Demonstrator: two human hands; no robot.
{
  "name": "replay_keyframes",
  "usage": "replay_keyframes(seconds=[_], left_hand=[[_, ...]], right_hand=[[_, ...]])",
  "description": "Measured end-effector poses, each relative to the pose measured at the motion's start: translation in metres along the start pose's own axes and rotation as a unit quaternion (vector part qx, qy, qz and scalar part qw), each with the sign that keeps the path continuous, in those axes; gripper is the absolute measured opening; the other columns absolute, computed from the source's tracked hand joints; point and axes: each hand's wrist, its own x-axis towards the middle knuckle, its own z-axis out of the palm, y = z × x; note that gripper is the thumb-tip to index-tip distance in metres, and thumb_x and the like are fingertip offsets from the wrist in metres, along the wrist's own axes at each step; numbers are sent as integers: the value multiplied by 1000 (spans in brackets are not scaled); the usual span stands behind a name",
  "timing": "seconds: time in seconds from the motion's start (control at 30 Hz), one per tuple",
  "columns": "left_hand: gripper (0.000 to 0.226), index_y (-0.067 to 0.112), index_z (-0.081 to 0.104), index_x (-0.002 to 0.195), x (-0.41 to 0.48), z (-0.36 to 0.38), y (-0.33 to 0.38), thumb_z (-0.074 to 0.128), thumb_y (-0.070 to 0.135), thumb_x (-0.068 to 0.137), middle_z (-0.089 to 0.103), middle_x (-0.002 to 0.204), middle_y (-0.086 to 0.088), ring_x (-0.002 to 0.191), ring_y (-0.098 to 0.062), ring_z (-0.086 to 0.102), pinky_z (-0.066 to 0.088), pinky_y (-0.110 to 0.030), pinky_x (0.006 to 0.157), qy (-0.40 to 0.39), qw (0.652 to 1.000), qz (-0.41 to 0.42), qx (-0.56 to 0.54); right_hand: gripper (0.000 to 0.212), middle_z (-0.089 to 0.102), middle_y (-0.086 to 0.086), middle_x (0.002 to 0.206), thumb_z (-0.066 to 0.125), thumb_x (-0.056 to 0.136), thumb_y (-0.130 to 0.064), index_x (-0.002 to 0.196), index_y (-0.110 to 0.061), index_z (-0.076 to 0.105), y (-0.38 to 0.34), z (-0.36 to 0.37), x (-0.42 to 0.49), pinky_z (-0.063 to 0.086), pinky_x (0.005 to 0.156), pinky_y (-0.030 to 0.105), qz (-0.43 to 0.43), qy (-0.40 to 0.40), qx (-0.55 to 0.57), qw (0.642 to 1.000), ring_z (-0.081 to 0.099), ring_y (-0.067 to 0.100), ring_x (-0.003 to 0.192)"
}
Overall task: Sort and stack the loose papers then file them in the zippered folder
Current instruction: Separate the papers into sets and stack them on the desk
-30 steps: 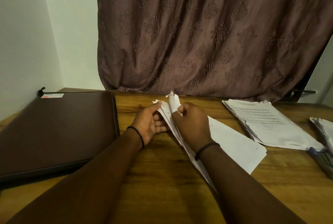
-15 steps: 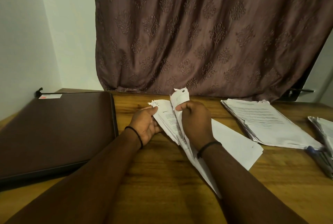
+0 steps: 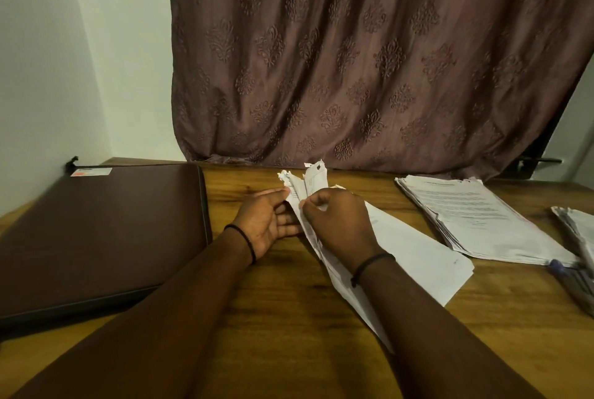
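Head view: the right hand (image 3: 337, 225) is closed, its back toward the camera. Its fingers are curled in, and the thumb and forefinger pinch the upper part of a sheaf of papers (image 3: 313, 177). The sheaf stands on edge and tilted, its torn, ragged top corners poking up at 12 o'clock from the knuckles. Its lower end runs under the right wrist toward 5 o'clock and down onto the table (image 3: 283, 334).

The left hand (image 3: 268, 225) is spread, palm turned to the right. Its fingers lie nearly straight against the left face of the sheaf and the thumb tip touches the sheaf's edge; it braces the paper and does not curl round it. Both forearms reach in from 6 o'clock, each with a thin black wristband (image 3: 245, 241).

A flat white sheet (image 3: 421, 257) lies on the table just beside the right hand, at its 4 o'clock. The zippered folder (image 3: 96, 238), dark brown and closed, lies flat at 9 o'clock from the hands, apart from them. A printed stack of papers (image 3: 482, 222) sits at 3 o'clock, with a second stack (image 3: 578, 231) at the frame's right edge. A patterned curtain (image 3: 353, 61) hangs at 12 o'clock.
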Motion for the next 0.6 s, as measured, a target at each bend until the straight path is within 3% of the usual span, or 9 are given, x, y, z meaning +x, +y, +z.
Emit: replay_keyframes(seconds=[0.17, 0.33, 0.47, 0.6], left_hand=[[11, 10, 59, 100, 2, 0, 0, 49, 10, 99, 73, 86, -9, 73, -24, 72, 59, -40, 62, 41, 999, 21, 12], [13, 12, 58, 95, 0, 1, 0, 47, 9, 101, 71, 87, -9, 76, -23, 70, 58, -41, 65, 68, 996, 36, 41], [20, 9, 52, 119, -2, 1, 0, 46, 7, 100, 71, 92, -9, 75, -20, 71, 58, -37, 60, 75, 994, 50, 58], [35, 17, 47, 132, -2, 0, 0, 47, 4, 99, 69, 107, -10, 87, -23, 69, 59, -41, 69, 75, 994, 64, 48]], right_hand=[[25, 71, 4, 81, 55, 94, -22, 83, -12, 74, 0, -1, 6, 52, 73, 31, 25, 7, -36, 999, 62, 16, 75], [24, 68, 0, 65, 70, 88, -25, 68, -11, 72, 5, 2, 8, 58, 68, 40, 73, 23, 68, 995, 65, 16, 66], [25, 69, 3, 63, 81, 79, -26, 67, -7, 71, 5, 0, 5, 54, 61, 32, 107, 31, 177, 978, 63, 15, 59], [36, 62, 1, 55, 81, 80, -28, 64, 0, 66, 9, -2, 4, 43, 52, 21, 117, 60, 254, 958, 48, 6, 49]])
